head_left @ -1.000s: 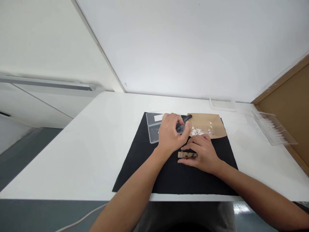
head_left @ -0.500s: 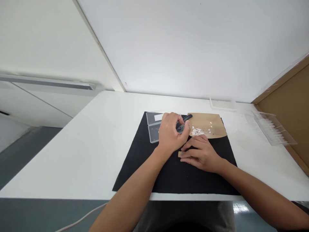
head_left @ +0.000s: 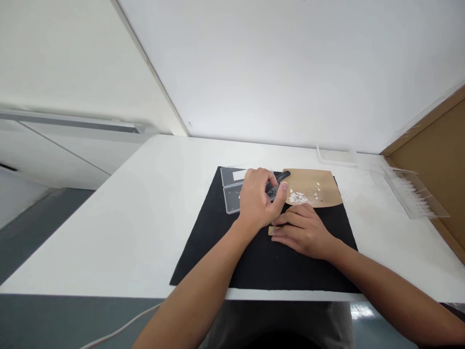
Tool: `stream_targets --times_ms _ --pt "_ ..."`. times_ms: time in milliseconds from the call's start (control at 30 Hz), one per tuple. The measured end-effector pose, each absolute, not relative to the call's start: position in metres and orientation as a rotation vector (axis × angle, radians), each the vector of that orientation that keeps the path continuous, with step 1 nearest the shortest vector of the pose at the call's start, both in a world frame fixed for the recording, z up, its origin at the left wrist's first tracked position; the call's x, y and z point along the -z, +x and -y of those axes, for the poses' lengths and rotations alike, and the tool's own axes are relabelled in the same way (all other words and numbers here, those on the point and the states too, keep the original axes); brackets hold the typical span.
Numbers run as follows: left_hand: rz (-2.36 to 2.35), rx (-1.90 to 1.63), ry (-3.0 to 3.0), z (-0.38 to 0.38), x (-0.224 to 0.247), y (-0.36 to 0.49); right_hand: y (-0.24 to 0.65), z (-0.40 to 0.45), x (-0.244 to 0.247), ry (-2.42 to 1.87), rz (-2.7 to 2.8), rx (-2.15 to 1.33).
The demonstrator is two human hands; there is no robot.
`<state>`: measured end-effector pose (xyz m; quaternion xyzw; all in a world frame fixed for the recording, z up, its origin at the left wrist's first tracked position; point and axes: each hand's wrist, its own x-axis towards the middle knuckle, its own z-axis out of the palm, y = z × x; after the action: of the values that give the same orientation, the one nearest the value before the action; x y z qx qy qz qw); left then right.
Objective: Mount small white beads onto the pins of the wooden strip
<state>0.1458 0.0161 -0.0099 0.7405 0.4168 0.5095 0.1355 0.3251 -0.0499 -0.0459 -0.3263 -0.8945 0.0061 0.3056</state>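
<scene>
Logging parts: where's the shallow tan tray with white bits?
Head view, right half: the tray lies over the far right corner of the black cloth, just beyond the right hand.

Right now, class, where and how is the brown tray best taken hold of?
Probably pinch the brown tray by its right edge, coming from the right and keeping it level: its white bits lie mostly toward the left, the black handle overlaps its far left corner in view, and the right hand is at its near side.
</scene>
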Motion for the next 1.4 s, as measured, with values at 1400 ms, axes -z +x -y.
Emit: stream_targets --times_ms 1400 --pt "-1.972 -0.609 2.414 -0.047 0.017 0.117 0.310 0.057 0.039 -0.906 2.443 0.263"
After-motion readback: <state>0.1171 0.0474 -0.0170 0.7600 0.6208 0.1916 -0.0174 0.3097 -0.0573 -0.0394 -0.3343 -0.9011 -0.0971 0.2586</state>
